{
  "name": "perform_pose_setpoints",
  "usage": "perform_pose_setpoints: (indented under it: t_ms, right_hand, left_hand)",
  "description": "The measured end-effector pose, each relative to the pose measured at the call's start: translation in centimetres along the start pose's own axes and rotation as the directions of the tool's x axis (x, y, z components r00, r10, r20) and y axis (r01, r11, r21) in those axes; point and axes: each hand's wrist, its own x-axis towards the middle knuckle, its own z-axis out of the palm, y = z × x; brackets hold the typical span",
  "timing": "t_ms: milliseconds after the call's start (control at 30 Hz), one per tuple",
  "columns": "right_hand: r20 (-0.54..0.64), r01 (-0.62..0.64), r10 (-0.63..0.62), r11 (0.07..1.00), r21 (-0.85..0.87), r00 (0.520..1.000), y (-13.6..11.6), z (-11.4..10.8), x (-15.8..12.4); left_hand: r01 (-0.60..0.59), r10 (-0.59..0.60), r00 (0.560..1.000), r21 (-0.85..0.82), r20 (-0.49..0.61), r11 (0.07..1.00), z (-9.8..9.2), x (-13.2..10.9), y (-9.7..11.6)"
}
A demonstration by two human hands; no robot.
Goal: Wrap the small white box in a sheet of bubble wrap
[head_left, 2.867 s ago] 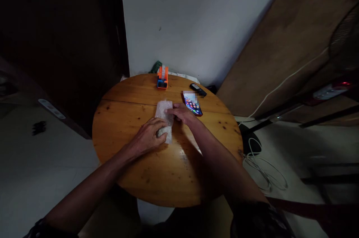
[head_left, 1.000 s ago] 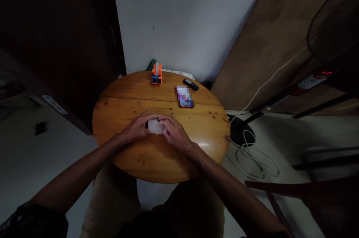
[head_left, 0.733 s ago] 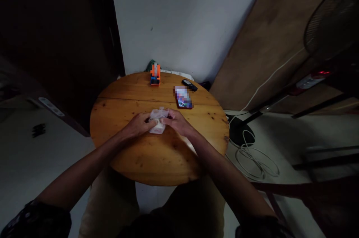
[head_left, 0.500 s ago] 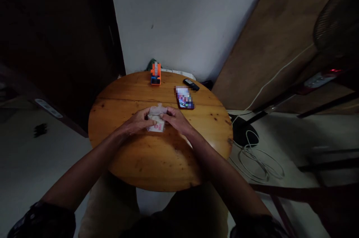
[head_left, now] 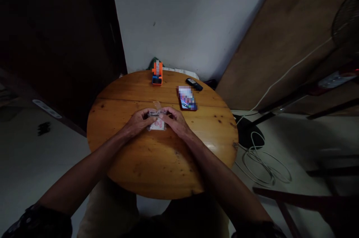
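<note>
A small clear plastic packet [head_left: 157, 124] with a white and red printed piece inside is held between my two hands over the middle of the round wooden table [head_left: 157, 163]. My left hand [head_left: 140, 120] pinches its left side, thumb on the near face. On the right side, my right hand [head_left: 174, 119] grips it the same way, the two thumbs nearly touching. The upper part of the packet looks bunched between the fingers, and a clear flap sticks up beyond them.
An orange and blue tape dispenser [head_left: 157, 73] stands at the table's back edge. Right of it lie a lit phone [head_left: 187, 98] and a black handset [head_left: 194, 84]. A coiled cable [head_left: 263, 167] and a fan base [head_left: 249, 133] are on the floor at right.
The packet's upper part has been folded or gathered between my fingers, with my thumbs now closer together. The view has shifted slightly.
</note>
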Motion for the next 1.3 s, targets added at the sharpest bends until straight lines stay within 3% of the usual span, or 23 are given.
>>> perform_pose_setpoints:
  t_ms: [200,533,800,967,1167,1300]
  right_hand:
    - [0.026,-0.035,0.035,0.999,-0.009,0.999,-0.1,0.3,0.1]
    - [-0.001,0.086,-0.088,0.977,-0.197,0.996,1.0,0.1,0.1]
    - [-0.060,0.134,-0.140,0.986,-0.096,0.988,1.1,0.6,1.3]
    - [-0.098,0.233,-0.245,0.966,-0.116,0.965,0.7,0.9,0.9]
    - [-0.013,0.354,-0.384,0.862,-0.364,0.923,-0.3,0.9,-0.4]
    - [0.092,0.434,-0.456,0.736,-0.520,0.885,-0.4,0.6,-1.0]
  left_hand:
    - [-0.014,0.014,0.999,-0.005,-0.051,1.000,-0.1,0.7,-0.7]
    - [-0.075,0.077,0.997,0.086,-0.022,0.994,0.1,0.6,-0.7]
    - [-0.089,0.092,0.995,0.094,-0.031,0.992,0.1,0.7,-0.8]
    - [-0.137,0.146,0.988,0.153,-0.049,0.979,0.3,0.6,-1.0]
    - [-0.197,0.225,0.967,0.211,-0.120,0.958,0.7,0.5,-1.4]
    - [-0.119,0.135,0.984,0.131,-0.117,0.984,0.5,0.4,-1.1]
